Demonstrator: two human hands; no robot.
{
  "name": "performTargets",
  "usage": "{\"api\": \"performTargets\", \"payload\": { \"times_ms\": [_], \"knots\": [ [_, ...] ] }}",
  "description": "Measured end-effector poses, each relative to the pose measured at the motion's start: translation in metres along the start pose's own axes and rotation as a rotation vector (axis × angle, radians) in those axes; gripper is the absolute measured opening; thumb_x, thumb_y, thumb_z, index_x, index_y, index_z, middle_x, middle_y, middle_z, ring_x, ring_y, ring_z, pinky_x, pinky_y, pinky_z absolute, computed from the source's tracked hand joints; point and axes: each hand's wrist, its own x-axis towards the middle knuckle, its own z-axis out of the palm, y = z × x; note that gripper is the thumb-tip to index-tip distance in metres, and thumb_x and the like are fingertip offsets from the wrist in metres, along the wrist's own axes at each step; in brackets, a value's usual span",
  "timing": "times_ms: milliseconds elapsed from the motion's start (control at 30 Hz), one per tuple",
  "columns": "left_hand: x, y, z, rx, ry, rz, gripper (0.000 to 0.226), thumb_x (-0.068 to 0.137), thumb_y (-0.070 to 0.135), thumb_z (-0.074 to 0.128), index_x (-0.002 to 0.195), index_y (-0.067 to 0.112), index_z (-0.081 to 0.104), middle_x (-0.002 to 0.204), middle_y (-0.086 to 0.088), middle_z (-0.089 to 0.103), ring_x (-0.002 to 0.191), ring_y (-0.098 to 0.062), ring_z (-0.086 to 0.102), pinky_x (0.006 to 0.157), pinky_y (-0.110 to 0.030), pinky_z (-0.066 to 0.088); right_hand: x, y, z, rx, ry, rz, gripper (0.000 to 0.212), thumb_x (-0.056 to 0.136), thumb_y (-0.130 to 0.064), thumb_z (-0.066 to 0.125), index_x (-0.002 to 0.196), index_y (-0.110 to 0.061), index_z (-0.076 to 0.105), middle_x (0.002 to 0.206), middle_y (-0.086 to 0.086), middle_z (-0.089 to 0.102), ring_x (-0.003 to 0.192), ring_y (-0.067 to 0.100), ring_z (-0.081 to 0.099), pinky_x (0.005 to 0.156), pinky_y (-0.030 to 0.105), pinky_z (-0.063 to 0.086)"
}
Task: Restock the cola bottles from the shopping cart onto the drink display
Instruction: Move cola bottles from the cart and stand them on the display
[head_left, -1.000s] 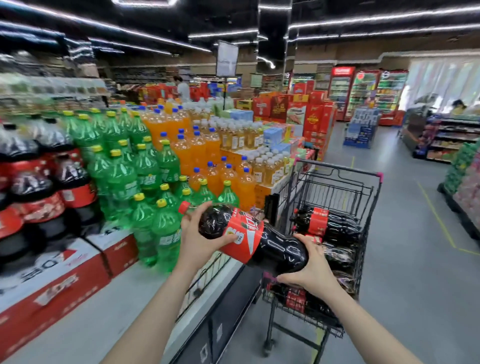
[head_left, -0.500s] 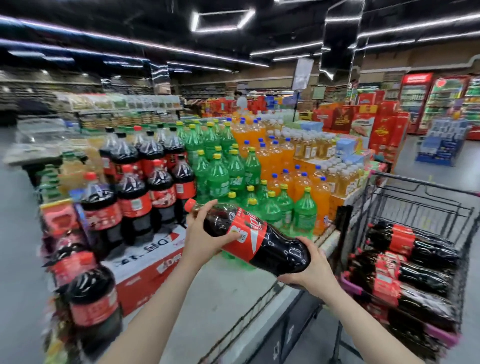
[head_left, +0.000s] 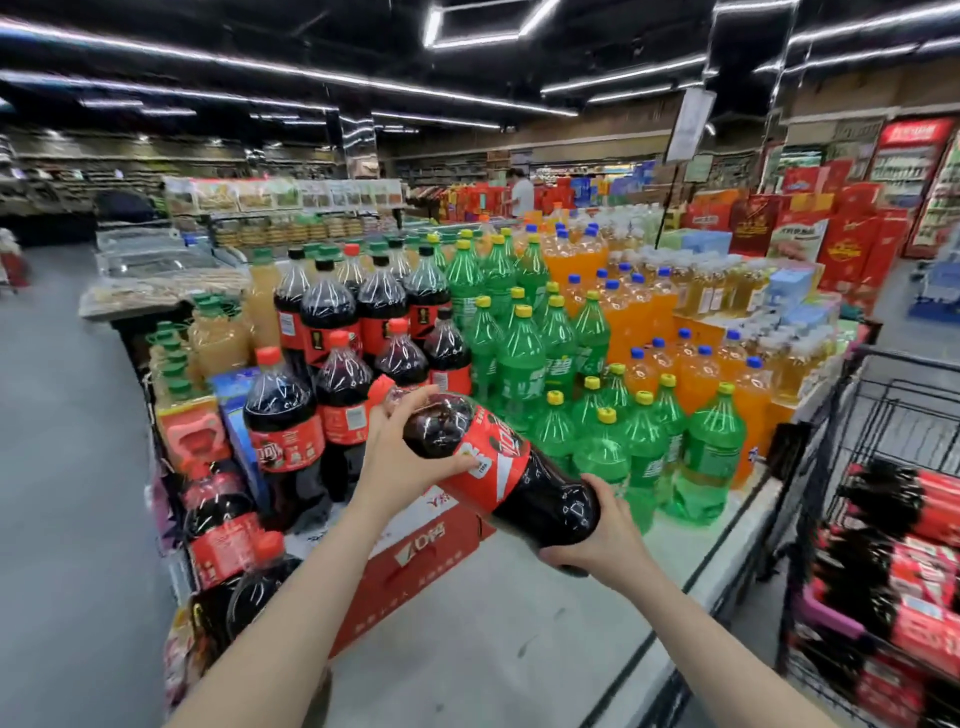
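Cola bottle (head_left: 498, 467): carried tilted above display (head_left: 519, 623), cart (head_left: 883, 395) at right; left hand (head_left: 400, 462) curled round shoulder, right hand (head_left: 597, 540) cupping base; best uprighted, set base-first beside standing colas (head_left: 332, 395), label outward.

Bottle-laden drink display (head_left: 519, 623), red carton (head_left: 415, 551)

Both bare forearms reach forward from the bottom of the view, converging toward the middle. The left hand (head_left: 400, 457) is raised higher, its wrist bent, fingers (head_left: 415, 402) curled over the shoulder of a cola bottle (head_left: 498, 467) and thumb wrapped under the label. The right hand (head_left: 602, 540) sits lower and nearer, palm cupped under the bottle's base, fingers hidden beneath, thumb up along its side.
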Motion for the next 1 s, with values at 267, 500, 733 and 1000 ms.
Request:
{"api": "performTargets", "payload": {
  "times_ms": [267,500,733,1000],
  "knots": [
    [0.070,-0.042,0.009,0.070,0.046,-0.060,0.082,0.052,0.034,0.092,0.117,0.054,0.045,0.122,0.002,0.033,0.112,-0.010,0.039,0.099,-0.024,0.032,0.117,0.003,0.042,-0.043,-0.123,-0.024,0.096,0.042,-0.034,0.086,0.123,-0.028,0.035,0.108,0.002,0.046,0.099,0.019,0.050,0.052,0.014,0.045],
    [0.112,-0.070,-0.024,0.256,0.092,-0.098,0.089,0.048,0.040,0.092,0.123,0.049,0.045,0.126,-0.002,0.032,0.121,-0.014,0.034,0.109,-0.030,0.028,0.177,-0.012,0.109,0.114,-0.250,-0.096,0.095,0.036,-0.028,0.090,0.114,-0.033,0.036,0.102,-0.006,0.051,0.087,0.022,0.063,0.059,0.043,0.058],
    [0.102,-0.095,-0.074,0.399,0.050,-0.038,0.094,0.046,0.039,0.093,0.127,0.046,0.045,0.123,0.000,0.031,0.117,-0.003,0.033,0.105,-0.004,0.016,0.169,-0.035,0.176,0.191,-0.376,-0.123,0.083,0.046,-0.018,0.090,0.109,-0.022,0.036,0.097,-0.006,0.051,0.084,0.010,0.055,0.059,0.012,0.045],
    [0.069,-0.121,-0.125,0.519,0.045,-0.054,0.094,0.047,0.039,0.092,0.128,0.048,0.044,0.123,0.001,0.027,0.119,-0.011,0.037,0.109,-0.027,0.028,0.145,-0.067,0.244,0.119,-0.564,-0.147,0.091,0.052,-0.030,0.090,0.120,-0.018,0.032,0.109,-0.003,0.050,0.101,0.017,0.052,0.070,0.021,0.044]
  ]
}}
